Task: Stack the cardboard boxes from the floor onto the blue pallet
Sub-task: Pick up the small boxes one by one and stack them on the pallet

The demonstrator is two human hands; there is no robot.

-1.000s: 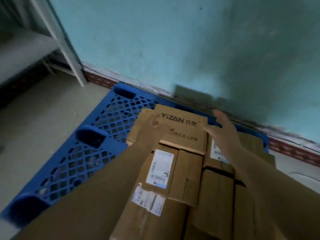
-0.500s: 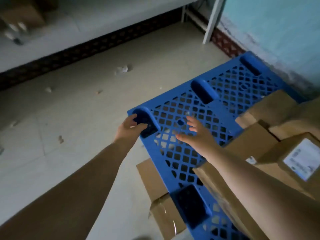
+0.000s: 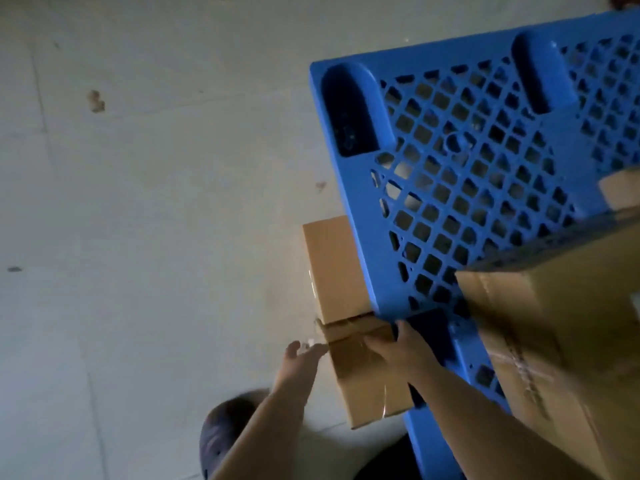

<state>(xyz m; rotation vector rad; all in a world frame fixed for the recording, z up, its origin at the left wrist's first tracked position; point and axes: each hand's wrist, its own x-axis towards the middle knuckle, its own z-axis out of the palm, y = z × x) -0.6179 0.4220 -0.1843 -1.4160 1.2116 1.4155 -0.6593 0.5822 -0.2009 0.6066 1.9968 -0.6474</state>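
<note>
The blue pallet (image 3: 460, 188) fills the right side of the head view. Two cardboard boxes lie on the floor against its left edge: a far box (image 3: 334, 268) and a near box (image 3: 363, 382), which is taped. My right hand (image 3: 398, 348) lies on the near box, fingers hooked over its far right corner beside the pallet. At the same box's left edge is my left hand (image 3: 300, 355), fingers spread, holding nothing. A large stacked box (image 3: 571, 341) sits on the pallet at the right, and a corner of another box (image 3: 620, 192) shows behind it.
Pale tiled floor (image 3: 156, 237) spreads to the left, with a few small scraps of debris (image 3: 97, 102). A dark shoe (image 3: 221, 434) of mine stands just left of the near box at the bottom.
My view has swung from the stacked boxes down to the pallet's left edge. Both hands have dropped from above the pallet to the near floor box, and the right one now grips it.
</note>
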